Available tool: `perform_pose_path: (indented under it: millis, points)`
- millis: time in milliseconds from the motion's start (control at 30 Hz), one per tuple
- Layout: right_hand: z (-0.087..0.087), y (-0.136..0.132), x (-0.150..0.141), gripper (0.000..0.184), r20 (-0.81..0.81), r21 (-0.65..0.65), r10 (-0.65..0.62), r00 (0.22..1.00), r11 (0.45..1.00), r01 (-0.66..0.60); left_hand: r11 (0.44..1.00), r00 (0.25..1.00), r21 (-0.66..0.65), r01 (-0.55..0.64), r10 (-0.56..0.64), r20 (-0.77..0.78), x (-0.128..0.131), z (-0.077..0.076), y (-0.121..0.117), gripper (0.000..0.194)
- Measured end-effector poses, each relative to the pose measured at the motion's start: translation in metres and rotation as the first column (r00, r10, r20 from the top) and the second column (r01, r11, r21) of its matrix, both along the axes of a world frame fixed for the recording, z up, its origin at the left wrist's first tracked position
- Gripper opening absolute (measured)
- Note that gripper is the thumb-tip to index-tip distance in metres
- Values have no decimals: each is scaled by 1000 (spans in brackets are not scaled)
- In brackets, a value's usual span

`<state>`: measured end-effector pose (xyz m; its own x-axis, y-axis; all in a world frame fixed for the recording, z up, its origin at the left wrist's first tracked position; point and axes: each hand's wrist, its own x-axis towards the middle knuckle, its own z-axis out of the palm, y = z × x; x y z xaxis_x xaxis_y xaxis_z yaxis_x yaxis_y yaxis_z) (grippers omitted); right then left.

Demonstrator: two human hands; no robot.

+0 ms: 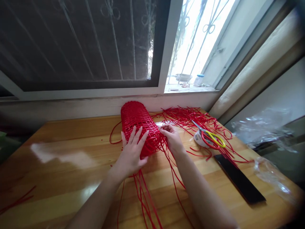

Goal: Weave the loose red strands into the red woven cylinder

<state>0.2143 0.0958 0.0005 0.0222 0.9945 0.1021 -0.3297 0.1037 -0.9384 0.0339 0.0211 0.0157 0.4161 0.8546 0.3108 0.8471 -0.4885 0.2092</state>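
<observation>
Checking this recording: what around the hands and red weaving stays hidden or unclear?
All in the head view:
Red weaving beneath the left hand: covered by that hand.
Whether the right hand holds anything: too small to tell.
Print on the white item: too small, partly behind the scissors.
Green thing: cut off by the left edge.

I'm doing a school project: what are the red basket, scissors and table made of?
Red basket: probably glossy plastic cord; its woven strands shine and bend.
Scissors: apparently smooth metal blades, greyish; likely plastic handles, brightly coloured.
Table: seemingly varnished wood, showing grain and glare.
</observation>
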Motion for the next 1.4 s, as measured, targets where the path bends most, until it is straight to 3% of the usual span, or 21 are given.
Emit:
perform_pose_path:
  millis: [67, 233, 567, 700, 867, 967, 1033, 1067, 1100, 1133, 1167, 1233, 1300, 1333, 1400]
  points:
    - [0, 0, -1, 20, -9, 1, 3, 1000, 1000, -3, 999, 999, 38, -33, 34, -7, 1, -4, 2, 89]
    - [2, -2, -1, 21, 72, 3, 21, 997, 1000, -21, 1000, 999, 28, 14, -13, -33, -4, -9, 9, 91]
    - [-2, -1, 2, 26, 245, 112, 42, 969, 991, -72, 994, 994, 13, 110, -110, -11, -10, -4, 8, 87]
    - [-2, 2, 11, 40, 450, 254, 39, 892, 952, -170, 992, 992, -15, 126, -126, -21, -12, -2, 7, 90]
    - [-4, 5, 13, 38, 635, 421, -207, 744, 901, -108, 994, 994, -23, 109, -109, -11, -8, 0, 8, 92]
    - [-7, 5, 13, 35, 684, 454, -271, 678, 885, -104, 992, 988, -14, 122, -120, 94, -9, 7, 1, 87]
    - [-8, 5, 14, 35, 706, 452, -280, 651, 885, -110, 995, 958, -27, 99, -88, 272, -11, 12, -12, 73]
    - [-9, 5, 14, 35, 711, 447, -281, 644, 888, -107, 996, 916, -60, 64, -35, 401, -12, 14, -20, 62]
    - [-11, 6, 14, 34, 712, 444, -285, 642, 891, -97, 997, 823, -81, -21, 63, 565, -13, 14, -29, 47]
    - [-13, 6, 13, 33, 707, 445, -295, 643, 892, -80, 984, 693, -168, -56, 159, 704, -13, 12, -38, 32]
    - [-16, 6, 12, 32, 699, 453, -312, 643, 890, -60, 955, 560, -297, -5, 249, 790, -12, 9, -47, 20]
    - [-25, 7, 9, 31, 674, 478, -354, 648, 878, -18, 805, 359, -542, 242, 445, 821, -4, 0, -61, 19]
    - [-38, 6, 4, 31, 640, 495, -378, 669, 869, 19, 679, 140, -620, 393, 622, 770, 8, -11, -67, 33]
    - [-45, 5, 2, 32, 618, 491, -376, 690, 871, 34, 650, 36, -630, 425, 683, 729, 16, -16, -67, 37]
    - [-56, 3, -1, 32, 579, 470, -374, 725, 879, 77, 664, -137, -618, 420, 720, 680, 31, -24, -62, 38]
